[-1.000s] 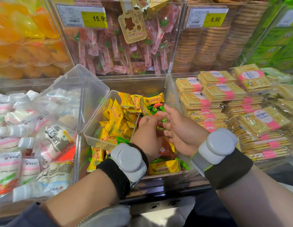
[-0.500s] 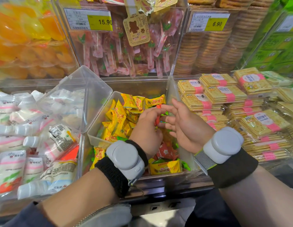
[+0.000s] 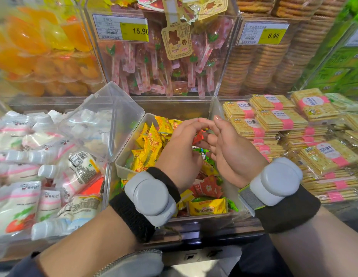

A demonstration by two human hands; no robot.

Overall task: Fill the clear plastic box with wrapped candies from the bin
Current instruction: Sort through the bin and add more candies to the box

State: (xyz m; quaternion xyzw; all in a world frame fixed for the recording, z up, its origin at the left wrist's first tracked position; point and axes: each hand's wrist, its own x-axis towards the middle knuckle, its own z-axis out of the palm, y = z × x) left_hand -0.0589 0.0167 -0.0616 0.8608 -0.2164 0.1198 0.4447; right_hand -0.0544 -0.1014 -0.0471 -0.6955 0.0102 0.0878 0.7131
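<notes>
Clear box (image 3: 122, 168), lid (image 3: 106, 118) open, set in bin (image 3: 224, 188), packed with yellow candies (image 3: 152, 145). Red candy (image 3: 198, 136) pinched by left hand (image 3: 180, 154); right hand (image 3: 232, 150) spread loose, touching. More candies (image 3: 208, 205) loose in bin.

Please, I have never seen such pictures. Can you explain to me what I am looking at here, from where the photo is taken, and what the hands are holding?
The camera sits on a person's head and looks down at their own two bare hands in a shop. Each wrist wears a grey device on a black band. The left hand pinches a red wrapped candy; the right hand is open beside it. Under them is a bin of candies, with a clear plastic box, lid open, already holding yellow candies. Cracker packs lie to the right.
</notes>
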